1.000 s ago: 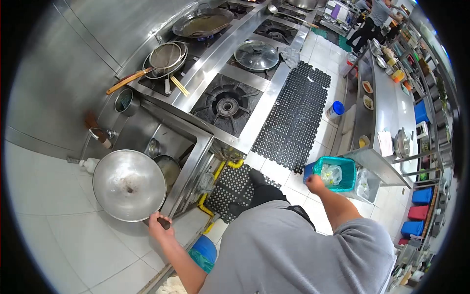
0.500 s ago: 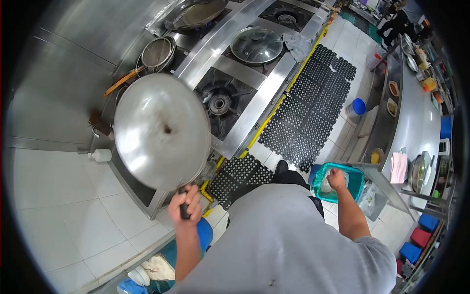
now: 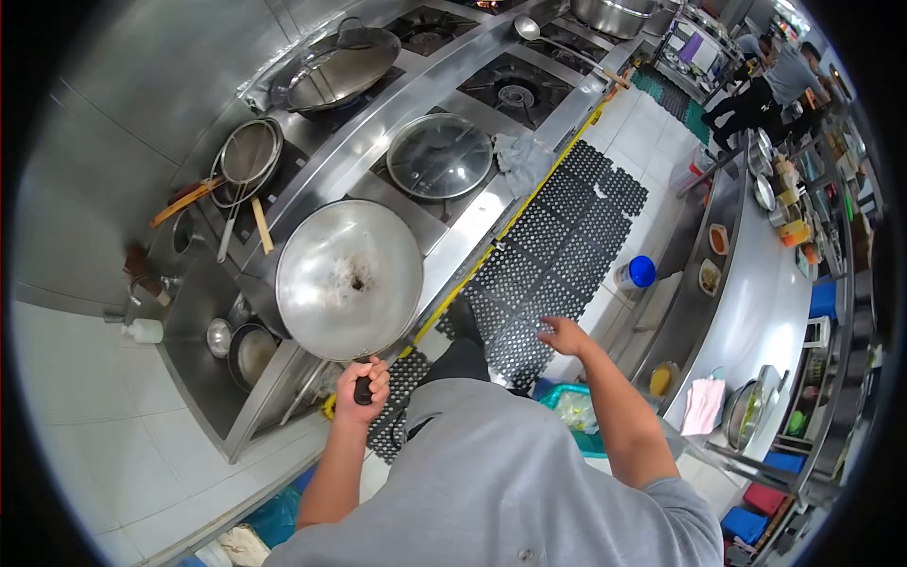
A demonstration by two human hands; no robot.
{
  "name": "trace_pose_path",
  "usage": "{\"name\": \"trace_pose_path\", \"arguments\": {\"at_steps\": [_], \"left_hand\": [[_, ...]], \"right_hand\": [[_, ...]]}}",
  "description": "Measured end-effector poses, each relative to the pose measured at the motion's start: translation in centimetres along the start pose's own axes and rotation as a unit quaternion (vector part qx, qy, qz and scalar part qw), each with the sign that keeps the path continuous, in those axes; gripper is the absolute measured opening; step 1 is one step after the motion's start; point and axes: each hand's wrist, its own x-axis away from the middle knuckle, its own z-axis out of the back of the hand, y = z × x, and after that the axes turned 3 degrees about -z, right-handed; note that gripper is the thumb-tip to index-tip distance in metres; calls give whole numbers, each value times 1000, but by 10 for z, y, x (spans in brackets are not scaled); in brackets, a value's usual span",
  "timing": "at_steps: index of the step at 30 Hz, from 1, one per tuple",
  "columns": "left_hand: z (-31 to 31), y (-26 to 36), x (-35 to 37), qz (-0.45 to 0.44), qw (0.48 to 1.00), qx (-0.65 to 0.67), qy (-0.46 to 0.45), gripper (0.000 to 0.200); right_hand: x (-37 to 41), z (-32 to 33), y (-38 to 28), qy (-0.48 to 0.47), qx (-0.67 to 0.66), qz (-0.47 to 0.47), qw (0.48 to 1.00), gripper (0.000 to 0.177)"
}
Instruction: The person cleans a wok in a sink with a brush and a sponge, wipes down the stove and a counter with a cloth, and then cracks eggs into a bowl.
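My left hand (image 3: 363, 386) is closed around the black handle of a wide metal wok (image 3: 350, 283). Toward me the wok's pale interior shows, with a dark scorched patch near its middle. In this view it covers the nearest burner on the steel stove (image 3: 444, 248). Out to the right, over the black rubber floor mat (image 3: 539, 274), my right hand (image 3: 564, 335) is held with its fingers loosely extended and nothing in them. Below that forearm stands a bin with a green liner (image 3: 590, 444), partly hidden, with a pale plastic bag (image 3: 574, 412) inside.
A glass-lidded pan (image 3: 440, 156), a grey cloth (image 3: 522, 165) and another wok (image 3: 342, 71) sit on the stove. Strainers (image 3: 251, 151) lie at its left, above a sink (image 3: 194, 378) holding pans. Right is a steel counter (image 3: 756, 283); a person (image 3: 789, 76) bends farther back.
The wok has swung right and away from the sink side to over the stove, still in my left hand. My right hand has left the bin and its fist has loosened.
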Motion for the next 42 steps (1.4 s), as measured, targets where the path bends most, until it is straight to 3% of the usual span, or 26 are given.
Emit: {"name": "trace_pose_path", "arguments": {"at_steps": [2,7,10,15,18,21,24,26,29,31,32,34,35,36,38,39,40,41,42], "left_hand": [[7,0,-20,-11,1000,-6,22,19],[2,-4,-61,-17,997,1,79,17],[-4,-18,-78,-36,994,30,96,17],[-19,-28,-104,-69,988,70,116,16],[-16,-26,-119,-101,979,107,143,15],[-20,-24,-123,-94,975,106,172,18],[-35,-33,-124,-139,946,105,274,23],[-32,-33,-119,-168,913,-18,371,41],[-85,-43,-119,-203,815,-104,533,58],[-96,-45,-113,-193,734,-217,614,60],[-113,-48,-120,-170,687,-276,650,57],[-149,-46,-136,-119,579,-386,709,53],[-107,-47,-120,-92,466,-503,722,46],[-118,-53,-132,-114,312,-615,715,45],[-179,-53,-186,-209,189,-675,682,37],[-201,-51,-217,-259,249,-651,669,33],[-220,-51,-254,-309,310,-618,653,30],[-243,-51,-296,-293,372,-616,630,28],[-260,-46,-338,-279,430,-613,601,27]], "right_hand": [[-35,53,-45,27,55,86,994,56],[-120,156,-130,92,181,170,964,54],[-165,191,-157,91,253,183,946,56],[-245,231,-201,105,378,154,907,75],[-293,233,-185,132,351,172,911,79],[-320,242,-160,172,264,266,911,62],[-361,262,-149,209,150,322,911,49],[-388,300,-175,214,96,325,916,49],[-455,348,-239,221,38,447,866,45],[-517,373,-280,192,66,475,856,43],[-550,381,-296,185,70,470,860,40],[-604,389,-318,237,108,372,891,35],[-631,388,-321,244,148,320,904,35],[-648,382,-321,248,189,265,912,36],[-644,338,-333,190,321,283,883,30],[-642,303,-347,173,359,300,867,28],[-612,288,-361,105,390,397,824,24],[-617,244,-363,160,347,435,815,23],[-597,253,-382,85,385,471,789,23]]}}
